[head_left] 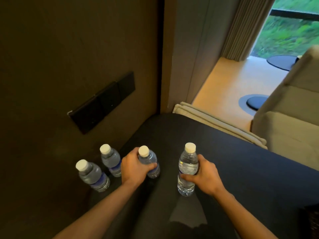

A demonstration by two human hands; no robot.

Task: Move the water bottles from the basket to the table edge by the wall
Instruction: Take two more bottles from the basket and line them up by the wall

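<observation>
Two clear water bottles with white caps and blue labels stand upright on the dark table close to the wall: one at the near left, one behind it. My left hand wraps a third bottle, standing on the table just right of those two. My right hand grips a fourth bottle, upright near the table's middle; I cannot tell whether its base touches the surface. The basket is only a dark woven edge at the lower right corner.
The dark wall runs along the table's left side, with a black switch panel above the bottles. A beige sofa and a folded beige throw lie beyond the table's far edge. A curtain and window stand at the back right.
</observation>
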